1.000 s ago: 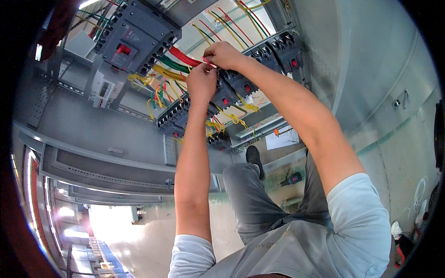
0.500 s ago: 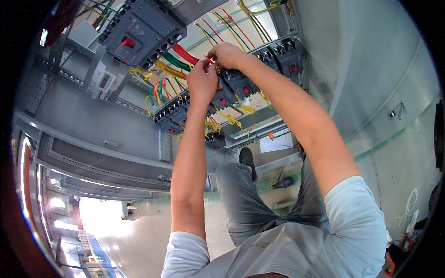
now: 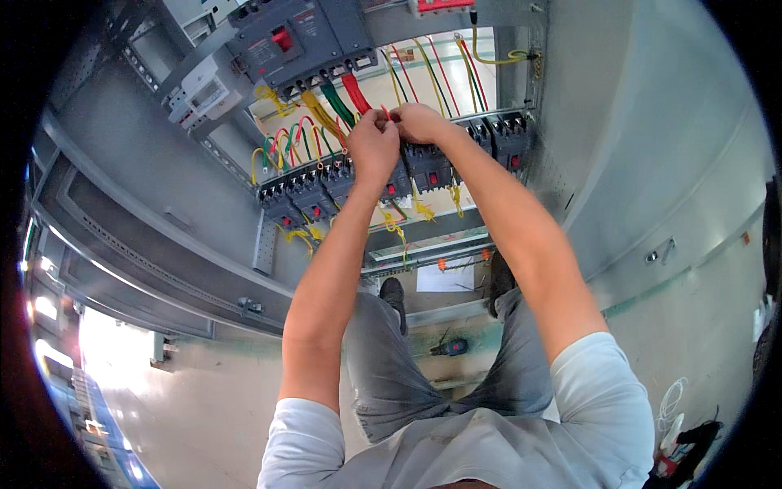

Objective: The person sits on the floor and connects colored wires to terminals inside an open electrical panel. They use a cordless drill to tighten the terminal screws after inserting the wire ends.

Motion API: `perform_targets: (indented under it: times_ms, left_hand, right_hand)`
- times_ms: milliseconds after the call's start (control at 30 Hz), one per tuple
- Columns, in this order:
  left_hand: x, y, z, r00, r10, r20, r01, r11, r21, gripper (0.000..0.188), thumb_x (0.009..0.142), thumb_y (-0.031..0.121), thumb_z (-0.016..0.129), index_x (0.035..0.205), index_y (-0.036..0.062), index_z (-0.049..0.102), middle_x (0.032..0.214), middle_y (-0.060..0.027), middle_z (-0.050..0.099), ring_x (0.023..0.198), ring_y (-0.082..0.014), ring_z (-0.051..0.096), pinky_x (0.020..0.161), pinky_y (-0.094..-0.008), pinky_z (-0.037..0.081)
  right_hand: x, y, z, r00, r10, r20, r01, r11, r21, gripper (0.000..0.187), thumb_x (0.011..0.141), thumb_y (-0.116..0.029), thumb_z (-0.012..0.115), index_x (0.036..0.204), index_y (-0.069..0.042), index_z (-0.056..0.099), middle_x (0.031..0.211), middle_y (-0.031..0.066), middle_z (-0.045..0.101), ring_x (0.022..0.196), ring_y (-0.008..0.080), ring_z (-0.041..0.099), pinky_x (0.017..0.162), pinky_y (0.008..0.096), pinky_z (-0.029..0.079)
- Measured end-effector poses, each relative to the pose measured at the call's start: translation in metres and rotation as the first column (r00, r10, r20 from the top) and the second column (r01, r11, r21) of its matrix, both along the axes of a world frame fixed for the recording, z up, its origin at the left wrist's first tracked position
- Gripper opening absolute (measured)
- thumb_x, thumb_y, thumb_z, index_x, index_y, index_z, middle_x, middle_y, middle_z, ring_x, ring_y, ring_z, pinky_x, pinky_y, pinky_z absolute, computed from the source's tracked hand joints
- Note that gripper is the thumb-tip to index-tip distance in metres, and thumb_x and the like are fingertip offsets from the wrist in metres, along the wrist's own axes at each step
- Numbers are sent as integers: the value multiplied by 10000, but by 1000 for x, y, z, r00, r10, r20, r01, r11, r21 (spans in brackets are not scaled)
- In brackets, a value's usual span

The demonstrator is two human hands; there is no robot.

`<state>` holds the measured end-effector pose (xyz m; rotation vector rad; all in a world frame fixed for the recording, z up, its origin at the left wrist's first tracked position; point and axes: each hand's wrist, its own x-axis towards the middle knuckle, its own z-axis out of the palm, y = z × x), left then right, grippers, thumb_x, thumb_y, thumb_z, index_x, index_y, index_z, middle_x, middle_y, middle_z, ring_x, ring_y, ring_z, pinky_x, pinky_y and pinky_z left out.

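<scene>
Grey sheet metal is being curved by the wide lens around an open cabinet (image 3: pixel 122 163), and pale floor (image 3: pixel 212 383) is being shown below. Between the two hands a thin red wire (image 3: pixel 386 112) is being held, near the upper edge of a row of dark breakers (image 3: pixel 428 165) and close to the thick red bundle (image 3: pixel 355 94). Only a short, bright, slanting piece of it is being shown; the rest is being covered by fingers, so whether its end carries a lug cannot be told. By the left hand (image 3: pixel 375 143) the wire is being pinched between thumb and fingertips; by the right hand (image 3: pixel 419 124), with fingers curled, it is seemingly being pinched too, the fingertips of both almost meeting.

One large breaker (image 3: pixel 326 37) with one red toggle (image 3: pixel 281 38) is being carried above. From it three thick bundles are being led down: the red one, a green bundle (image 3: pixel 337 104) and a yellow bundle (image 3: pixel 322 114). One white meter (image 3: pixel 208 85) is being held at its left. On the floor, one power tool (image 3: pixel 450 348) and one sheet of paper (image 3: pixel 445 278) are being shown, with two dark shoes (image 3: pixel 393 297) nearby.
</scene>
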<state>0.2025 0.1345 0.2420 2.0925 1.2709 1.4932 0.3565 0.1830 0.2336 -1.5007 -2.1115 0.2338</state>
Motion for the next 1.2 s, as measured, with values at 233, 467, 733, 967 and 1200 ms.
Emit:
perform_targets:
  times_ms: [233, 467, 733, 967, 1200]
  left_hand:
    - [3, 3, -5, 974, -15, 225, 20, 1000, -22, 214, 835, 75, 662, 997, -51, 722, 836, -166, 743, 775, -253, 728, 728, -367, 561]
    - [-23, -1, 4, 965, -97, 244, 145, 972, -185, 283, 820, 152, 671, 1011, -45, 742, 903, -160, 762, 828, -233, 730, 764, -338, 550]
    - [-40, -3, 2, 887, -328, 326, 427, 850, -307, 279, 857, 99, 680, 1069, -81, 703, 881, -85, 723, 741, -134, 647, 659, -277, 501]
    - [-40, 2, 6, 898, -345, 274, 419, 860, -292, 258, 920, 52, 677, 1153, -60, 668, 911, -65, 726, 733, -97, 639, 600, -230, 464]
    - [-27, -9, 22, 814, -290, 503, 513, 767, -387, 228, 934, 40, 664, 1145, -45, 653, 881, -55, 707, 598, -57, 510, 490, -222, 360]
  right_hand:
    - [4, -3, -4, 999, -14, -39, 14, 1000, 9, 359, 887, -312, 673, 1152, -88, 769, 1108, 216, 732, 1040, 396, 700, 945, 472, 541]
    - [-9, -22, -3, 998, -55, 35, 52, 995, 81, 319, 891, -340, 681, 1050, -85, 788, 1011, 213, 740, 967, 409, 711, 887, 484, 557]
    - [-15, -31, -16, 987, -162, 21, 158, 979, 126, 299, 911, -348, 664, 1044, -115, 795, 998, 193, 747, 953, 388, 709, 865, 491, 556]
    - [-18, -20, -16, 984, -143, -110, 166, 958, 232, 262, 892, -299, 684, 1052, -115, 781, 998, 175, 748, 945, 379, 709, 859, 484, 560]
    - [-19, -16, -17, 982, -166, -88, 185, 931, 315, 253, 885, -307, 694, 1041, -128, 780, 975, 177, 744, 953, 380, 709, 843, 479, 566]
